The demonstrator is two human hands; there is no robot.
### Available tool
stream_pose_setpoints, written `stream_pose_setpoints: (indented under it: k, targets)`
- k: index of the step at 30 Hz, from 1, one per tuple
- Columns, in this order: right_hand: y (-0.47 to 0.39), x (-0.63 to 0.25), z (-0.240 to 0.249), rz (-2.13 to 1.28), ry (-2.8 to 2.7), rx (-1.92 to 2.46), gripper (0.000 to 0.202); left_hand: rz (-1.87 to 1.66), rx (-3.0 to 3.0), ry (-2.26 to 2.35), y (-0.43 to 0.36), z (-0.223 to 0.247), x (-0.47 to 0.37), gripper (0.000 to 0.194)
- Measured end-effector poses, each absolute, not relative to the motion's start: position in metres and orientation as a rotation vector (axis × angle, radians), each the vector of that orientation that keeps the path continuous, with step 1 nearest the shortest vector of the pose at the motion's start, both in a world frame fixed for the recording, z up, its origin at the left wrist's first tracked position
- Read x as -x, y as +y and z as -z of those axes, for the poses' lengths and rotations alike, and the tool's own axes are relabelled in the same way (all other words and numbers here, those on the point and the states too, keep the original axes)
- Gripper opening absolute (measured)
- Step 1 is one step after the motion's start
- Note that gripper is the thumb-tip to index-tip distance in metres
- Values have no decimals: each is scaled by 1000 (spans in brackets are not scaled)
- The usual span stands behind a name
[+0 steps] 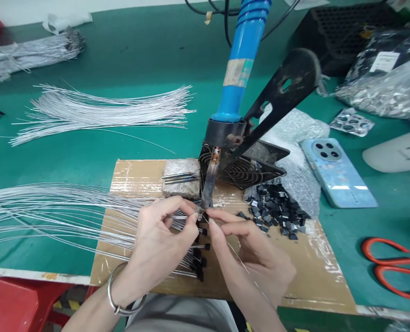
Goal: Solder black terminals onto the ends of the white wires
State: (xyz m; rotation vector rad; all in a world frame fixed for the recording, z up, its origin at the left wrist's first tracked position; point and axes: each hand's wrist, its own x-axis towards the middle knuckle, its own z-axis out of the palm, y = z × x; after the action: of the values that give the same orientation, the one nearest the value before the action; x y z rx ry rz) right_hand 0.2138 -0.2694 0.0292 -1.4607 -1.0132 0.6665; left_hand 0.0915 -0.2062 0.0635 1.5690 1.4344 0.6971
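Iron [241, 60] — wire end [206, 218] btwn L [161, 242] & R hands [256, 251]

Two hands [165, 237] [260, 253] (just one bracelet [121, 312], mind), one soldering iron [236, 69], one phone [343, 177], one pair of scissors [395, 261].

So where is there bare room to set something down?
Bare green tabletop shows beyond the loose white wires, with a smaller patch between the phone and the scissors. It's crowded around the left hand and right hand, with the soldering iron and black pieces close by.
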Motion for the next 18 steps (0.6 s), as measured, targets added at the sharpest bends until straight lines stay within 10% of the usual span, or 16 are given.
stream_pose_setpoints:
  k: [18]
  targets:
    - [-269,-217,-25,-587,-1110,1425,16,-718,-1566,1412,-206,-65,-92,14]
